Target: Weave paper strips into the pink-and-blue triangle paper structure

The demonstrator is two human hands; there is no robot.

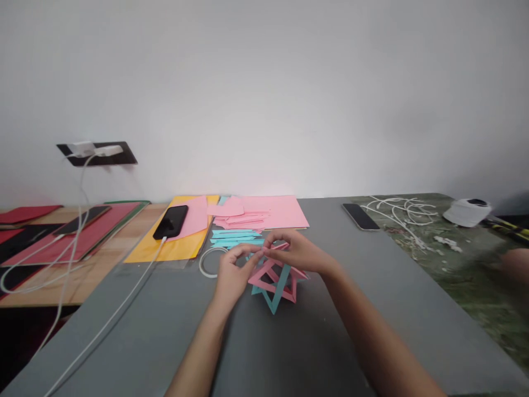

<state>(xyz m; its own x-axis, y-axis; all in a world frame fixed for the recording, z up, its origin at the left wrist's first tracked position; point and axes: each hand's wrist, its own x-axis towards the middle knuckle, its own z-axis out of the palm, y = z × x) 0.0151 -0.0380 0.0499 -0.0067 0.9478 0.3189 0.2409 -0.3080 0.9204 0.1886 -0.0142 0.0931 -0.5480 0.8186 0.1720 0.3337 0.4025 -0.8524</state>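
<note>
paper star (281, 285) is sitting on the grey table (136, 336) between the forearms (205, 337); left hand (233, 270) and right hand (300, 251) are meeting at its top, fingertips pinching closed on pink paper, the exact fold hidden. uneven tugging is risking a joint popping loose; hard pressing is risking creased strips.

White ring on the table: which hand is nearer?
Left. The left hand is just beside the white ring, on its right side; the right hand is farther right, at the paper star.
</note>
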